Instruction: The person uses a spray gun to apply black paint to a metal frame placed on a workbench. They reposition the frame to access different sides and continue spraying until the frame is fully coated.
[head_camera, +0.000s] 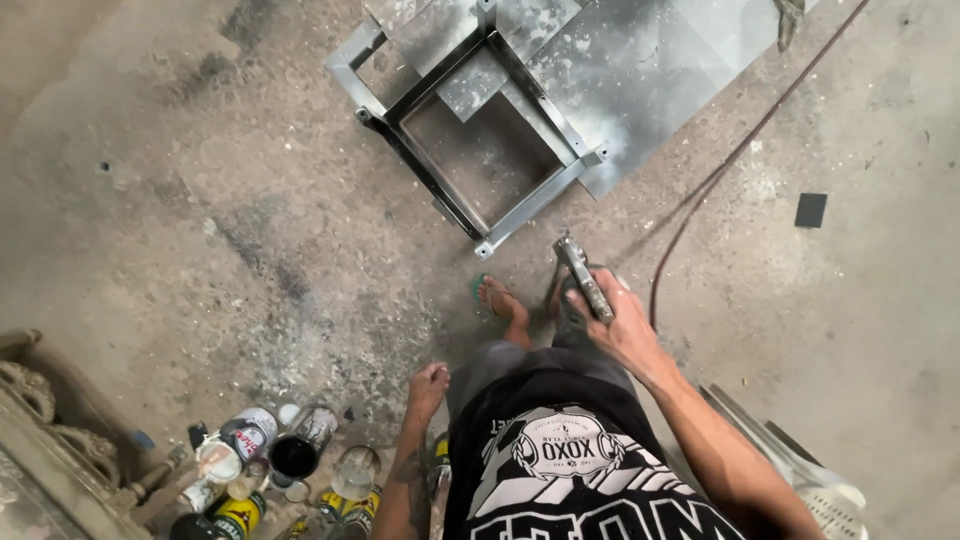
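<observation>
Down at the centre right of the frame, the right hand (615, 325) is closed around a slim grey metal spray gun (583, 275), whose nozzle end points up toward the frame's middle. A thin dark red hose (740, 150) runs from beside that hand up to the upper right corner. The left hand (428, 385) hangs at lower centre with its fingers loosely curled, holding nothing and touching nothing.

Just above the spray gun, in the upper middle of the picture, a rectangular grey-painted steel frame (470, 130) lies flat on the dusty concrete floor (200, 200), partly over a pale flat metal sheet (650, 70) that reaches the top edge. A foot in a green flip-flop (497, 300) stands just below the frame's near corner.

Along the lower left edge sits a cluster of paint containers: a round white tin with a red-and-white label (243, 435), an open can of black paint (296, 457), a clear glass jar (355, 470), and small tins with yellow-and-black labels (238, 515). A small black square patch (810, 210) lies on the floor at the right, well apart from the hose. White plastic slats (800, 465) show in the lower right corner.
</observation>
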